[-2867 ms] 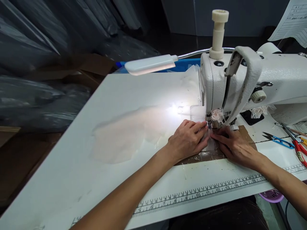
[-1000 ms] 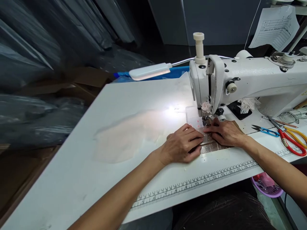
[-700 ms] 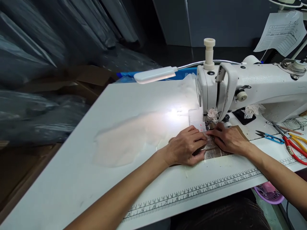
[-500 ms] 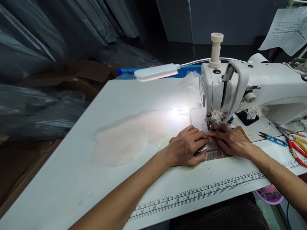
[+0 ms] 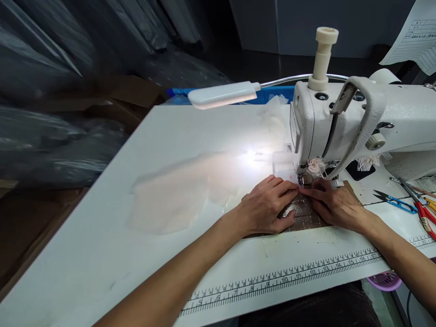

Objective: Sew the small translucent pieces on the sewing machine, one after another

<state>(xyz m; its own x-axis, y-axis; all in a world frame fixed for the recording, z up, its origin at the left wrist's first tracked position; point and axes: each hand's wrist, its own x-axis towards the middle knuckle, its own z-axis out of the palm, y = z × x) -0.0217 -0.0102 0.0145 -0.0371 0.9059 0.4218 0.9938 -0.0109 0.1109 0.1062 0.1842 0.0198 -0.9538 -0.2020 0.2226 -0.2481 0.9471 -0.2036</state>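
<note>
Both my hands rest on the white table [image 5: 143, 254] right in front of the presser foot [image 5: 305, 179] of a white sewing machine [image 5: 344, 122]. My left hand [image 5: 269, 206] lies palm down, fingers stretched toward the foot, pressing a small clear piece with pink marks [image 5: 286, 175]. My right hand [image 5: 332, 204] lies opposite, fingertips pinched together on the same piece just below the foot. A brown taped patch [image 5: 304, 218] shows under both hands. Whether either hand grips anything beyond pressing is hard to make out.
A pale sheer fabric piece [image 5: 177, 190] lies left of my hands under the lamp [image 5: 223, 94]. Blue thread snips [image 5: 397, 202] and red scissors [image 5: 425, 215] lie at right. A printed ruler [image 5: 289, 279] runs along the front edge. A purple basket [image 5: 386, 281] hangs below.
My hands have stayed at the presser foot, shifting only slightly; the small clear piece has moved a little. The camera view has swayed.
</note>
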